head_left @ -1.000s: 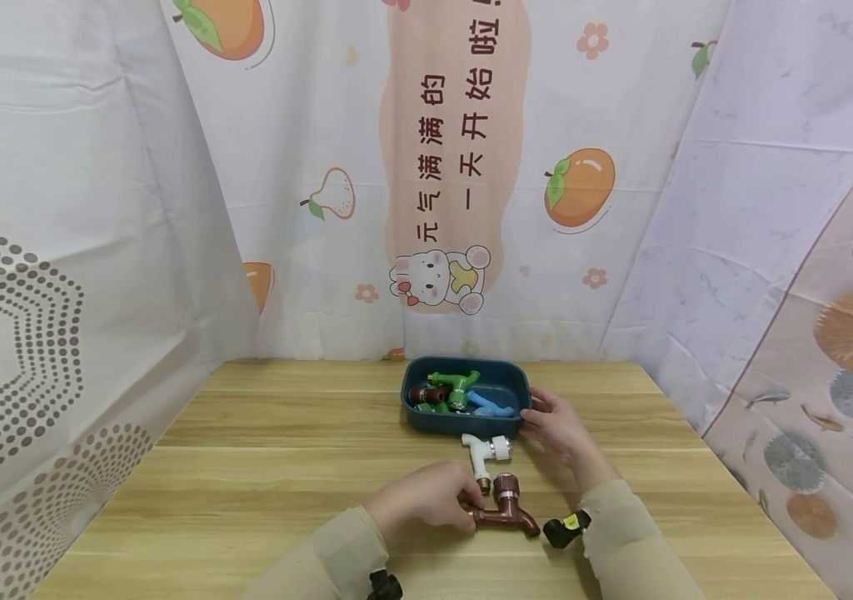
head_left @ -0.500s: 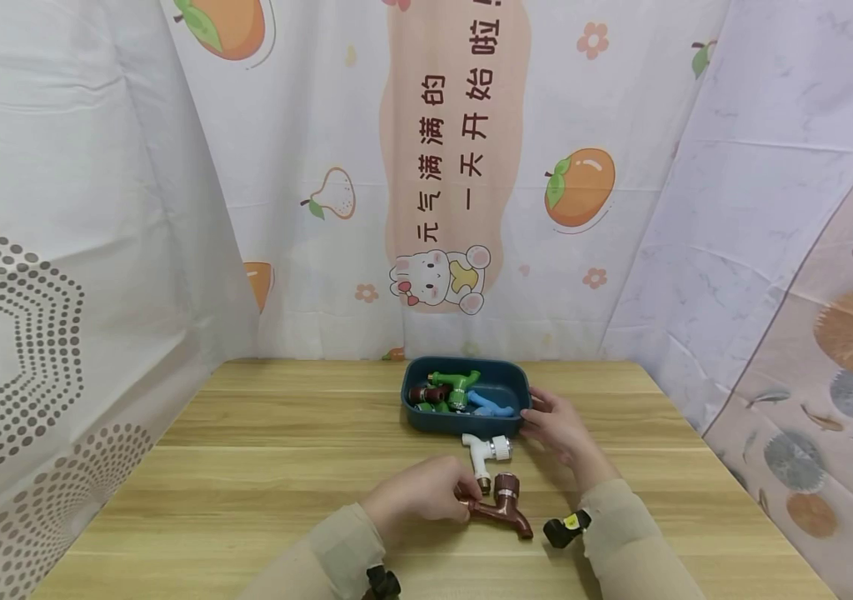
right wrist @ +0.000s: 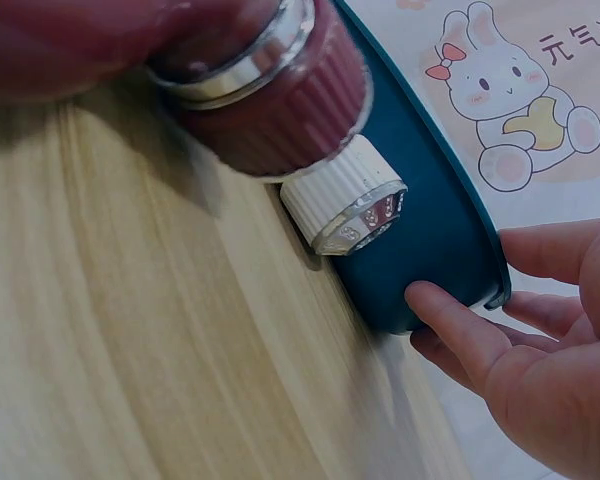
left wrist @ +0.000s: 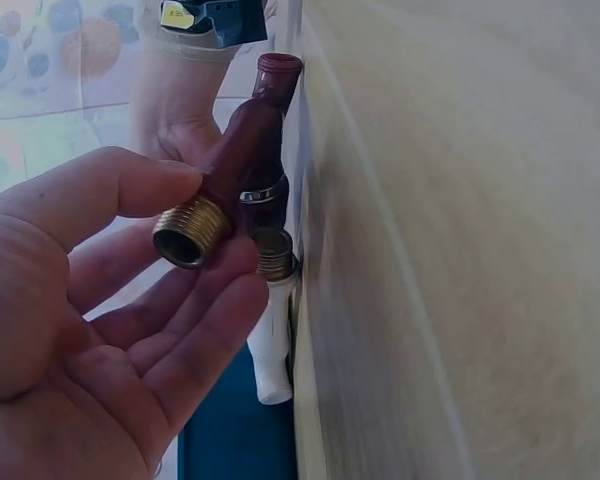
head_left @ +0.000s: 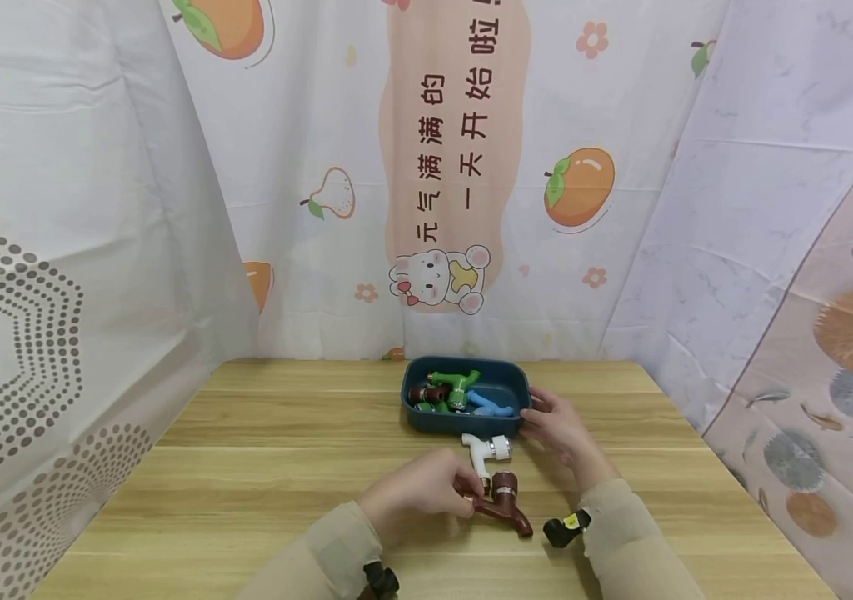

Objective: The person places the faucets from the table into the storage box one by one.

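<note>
My left hand pinches the brass threaded end of a brown faucet between thumb and fingers. The faucet is tilted, its spout tip low near the wooden table. Just beyond it a white faucet lies on the table against a dark blue tray. My right hand grips the tray's near right corner, the fingers over the rim and the thumb on the outer wall. The brown faucet's ribbed cap fills the top of the right wrist view, with the white faucet's knob below it.
Inside the tray lie a green faucet, a blue one and another brown one. Printed curtains close in the table at the back and on both sides. The table's left half is bare wood.
My left hand has raised the brown faucet's threaded end and drawn the faucet a little left and towards the white one. The right hand has stayed on the tray.
</note>
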`<action>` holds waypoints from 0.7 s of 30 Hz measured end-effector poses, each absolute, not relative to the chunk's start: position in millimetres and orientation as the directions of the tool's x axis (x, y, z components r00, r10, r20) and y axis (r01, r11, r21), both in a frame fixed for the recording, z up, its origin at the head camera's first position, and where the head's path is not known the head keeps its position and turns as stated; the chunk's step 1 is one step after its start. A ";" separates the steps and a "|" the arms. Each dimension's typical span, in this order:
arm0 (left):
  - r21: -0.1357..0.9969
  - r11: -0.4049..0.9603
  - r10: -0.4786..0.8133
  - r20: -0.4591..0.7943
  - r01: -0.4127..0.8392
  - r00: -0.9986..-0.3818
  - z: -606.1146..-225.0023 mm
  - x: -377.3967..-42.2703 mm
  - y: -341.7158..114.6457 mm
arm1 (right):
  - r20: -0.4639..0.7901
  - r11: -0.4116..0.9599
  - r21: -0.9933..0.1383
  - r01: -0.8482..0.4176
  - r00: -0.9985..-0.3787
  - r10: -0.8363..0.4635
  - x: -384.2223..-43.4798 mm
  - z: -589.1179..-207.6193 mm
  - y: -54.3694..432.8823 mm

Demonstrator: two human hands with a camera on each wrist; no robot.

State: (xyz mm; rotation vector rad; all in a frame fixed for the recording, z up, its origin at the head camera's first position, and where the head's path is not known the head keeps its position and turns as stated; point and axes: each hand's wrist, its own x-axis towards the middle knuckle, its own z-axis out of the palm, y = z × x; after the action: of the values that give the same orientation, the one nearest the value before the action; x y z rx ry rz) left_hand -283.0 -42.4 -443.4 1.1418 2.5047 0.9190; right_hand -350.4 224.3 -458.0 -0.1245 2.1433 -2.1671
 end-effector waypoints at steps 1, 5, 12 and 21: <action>0.634 0.491 0.747 0.047 0.597 -0.664 -443.4 -283.2 -42.8 | -0.006 -0.010 -1.000 0.007 -0.992 -0.123 -350.2 -458.0 224.2; 0.650 0.469 0.743 0.075 0.598 -0.665 -443.0 -284.9 -44.5 | -0.004 -0.014 -1.000 0.006 -0.992 -0.126 -350.0 -458.1 224.1; 0.707 0.465 0.698 0.078 0.533 -0.712 -435.3 -284.5 -49.0 | -0.006 -0.029 -1.000 0.010 -0.992 -0.125 -349.9 -457.8 223.3; 0.722 0.475 0.655 0.092 0.503 -0.750 -429.1 -288.8 -59.9 | -0.024 -0.013 -1.000 0.026 -0.992 -0.122 -349.3 -455.1 223.8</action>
State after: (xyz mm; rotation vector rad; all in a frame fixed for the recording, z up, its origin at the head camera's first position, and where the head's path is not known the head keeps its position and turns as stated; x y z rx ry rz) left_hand -288.8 -59.9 -429.1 1.0037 2.5239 1.1354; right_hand -349.3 223.8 -455.1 -0.1035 2.1306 -2.1625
